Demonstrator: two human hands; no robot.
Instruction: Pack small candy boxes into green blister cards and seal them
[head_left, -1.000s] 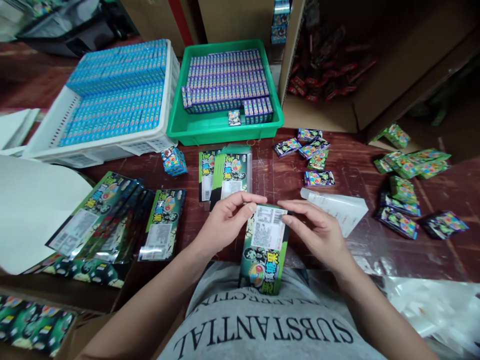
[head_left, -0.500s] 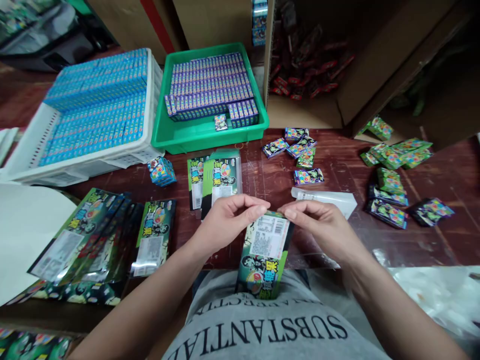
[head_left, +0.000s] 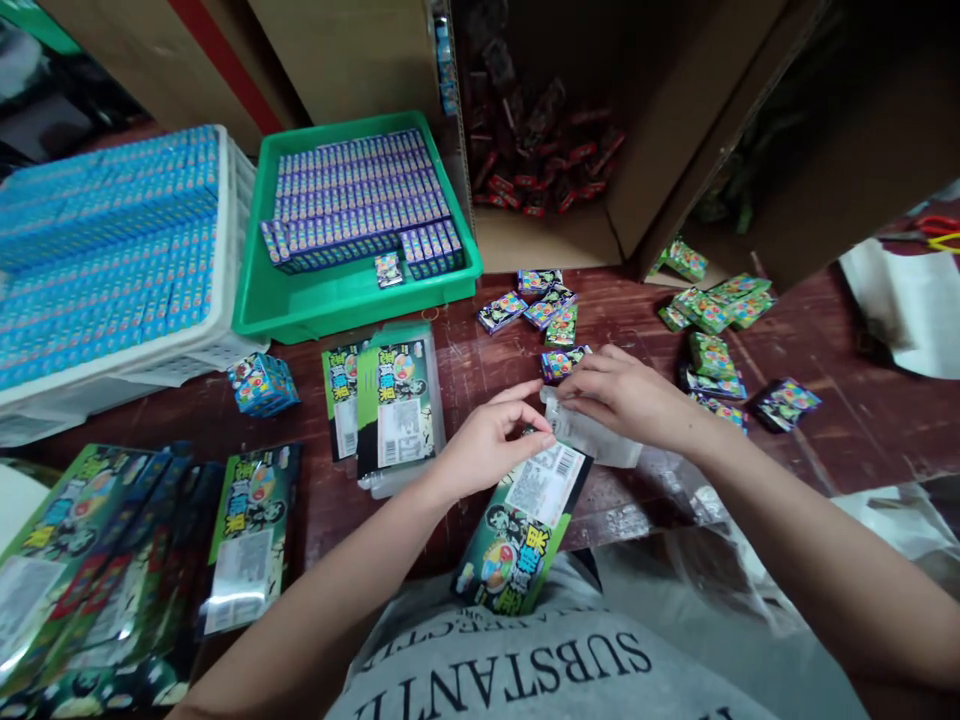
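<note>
The left hand (head_left: pixel 487 445) pinches the top edge of a green printed pouch (head_left: pixel 517 525), which stands tilted against the person's grey shirt (head_left: pixel 525 670) at six o'clock. Just beyond it, toward one o'clock, the right hand (head_left: pixel 626 395) lies with fingers curled down on a clear plastic bag (head_left: pixel 600 445) flat on the dark red table (head_left: pixel 495 370); whether they grip it I cannot tell. A small purple box (head_left: pixel 561 362) sits just beside those fingertips.

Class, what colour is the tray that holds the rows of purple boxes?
Green. The tray shows best in the head view, its only view, beside the white crate.
</note>
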